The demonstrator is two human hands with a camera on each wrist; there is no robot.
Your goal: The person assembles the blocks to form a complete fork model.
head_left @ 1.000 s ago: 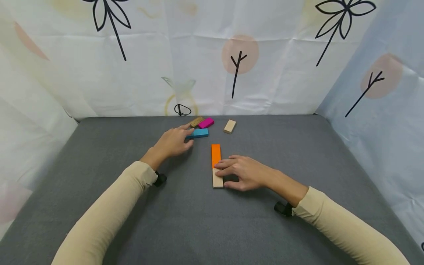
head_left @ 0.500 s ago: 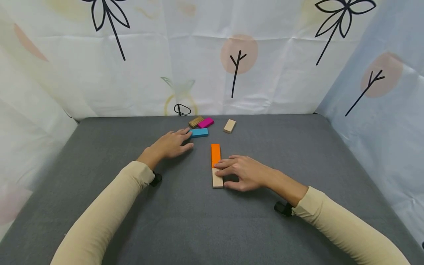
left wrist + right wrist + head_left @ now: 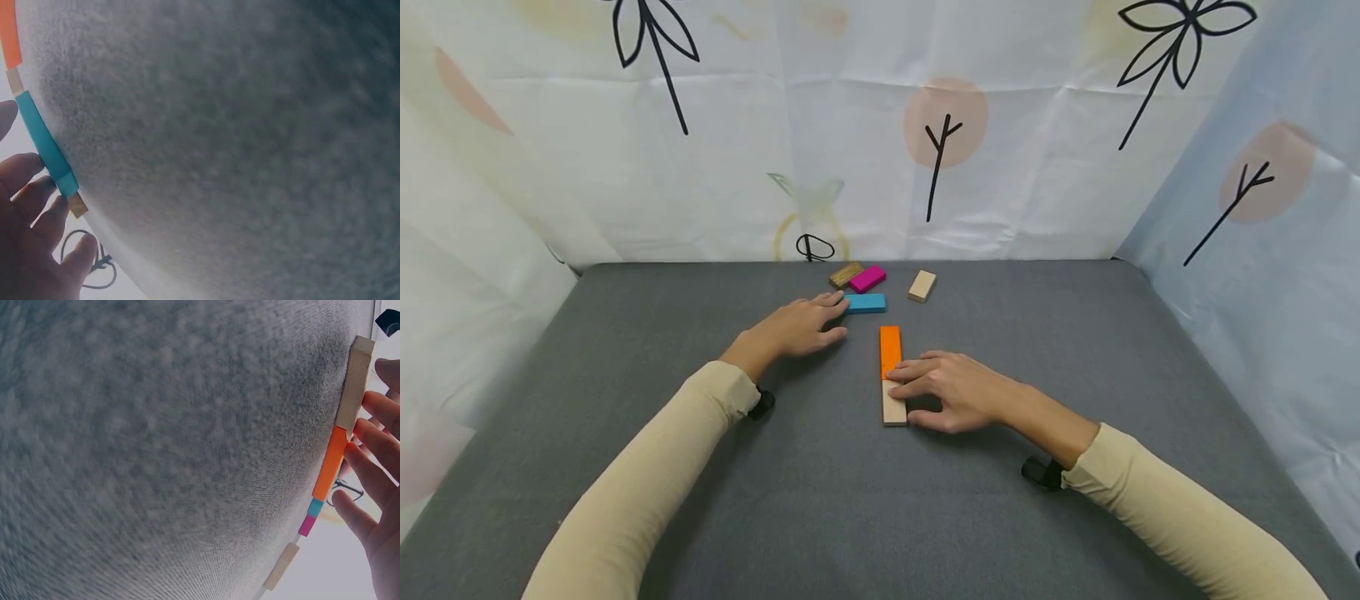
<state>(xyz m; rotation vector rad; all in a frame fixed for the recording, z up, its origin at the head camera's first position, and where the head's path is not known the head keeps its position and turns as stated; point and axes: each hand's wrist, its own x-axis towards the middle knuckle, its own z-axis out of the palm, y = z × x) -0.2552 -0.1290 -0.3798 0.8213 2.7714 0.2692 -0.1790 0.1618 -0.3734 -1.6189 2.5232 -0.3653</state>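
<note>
In the head view my left hand [image 3: 797, 327] reaches over the table with fingers extended, their tips at the left end of a blue wooden block [image 3: 867, 303]. The left wrist view also has these fingertips close against the blue block [image 3: 47, 144]. My right hand [image 3: 957, 392] rests its fingers, slightly bent, on a plain wooden block [image 3: 893, 410] near where it meets an orange block [image 3: 890, 346]. Those two blocks lie end to end in one line pointing away from me. The right thumb is beside the plain block's right edge.
Behind the blue block, a brown block [image 3: 846, 274] and a magenta block [image 3: 868, 279] lie against each other. Another plain block [image 3: 922, 286] lies to their right. A white patterned cloth [image 3: 865, 133] hangs behind the grey table [image 3: 820, 517].
My left fingers drew back from the brown block, then moved right. The blue block has slid right and turned slightly, now lying more level across the view. The right hand stays in place.
</note>
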